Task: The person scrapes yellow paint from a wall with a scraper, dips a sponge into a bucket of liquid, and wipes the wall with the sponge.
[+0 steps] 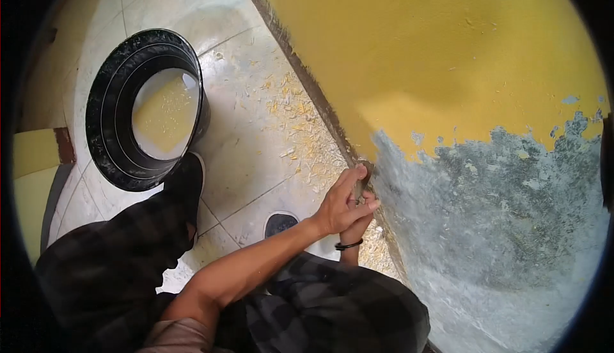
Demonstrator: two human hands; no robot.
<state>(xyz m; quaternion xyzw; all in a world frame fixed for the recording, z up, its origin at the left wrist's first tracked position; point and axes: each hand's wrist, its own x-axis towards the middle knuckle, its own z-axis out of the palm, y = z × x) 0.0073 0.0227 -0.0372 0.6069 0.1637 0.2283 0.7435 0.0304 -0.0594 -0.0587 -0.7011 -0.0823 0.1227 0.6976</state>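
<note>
Both hands meet low against the wall [460,225], at its bottom edge. My left hand [341,204] reaches in from the lower left, its fingers closed around a narrow greyish thing [359,190] that is mostly covered. Just beneath it, my right hand [357,228], with a dark bracelet [349,246] at the wrist, is closed and overlaps the left; what it grips is hidden. Yellow paint [435,46] covers the upper wall, while a ragged patch below shows bare grey. Yellow and white paint flakes [307,142] lie along the wall's foot.
A black bucket [96,110] holding cloudy liquid with yellowish bits stands on the tiled floor [236,161] to the left. My shoe [192,174] is close against it. A dark brown strip [307,87] runs along the wall's base.
</note>
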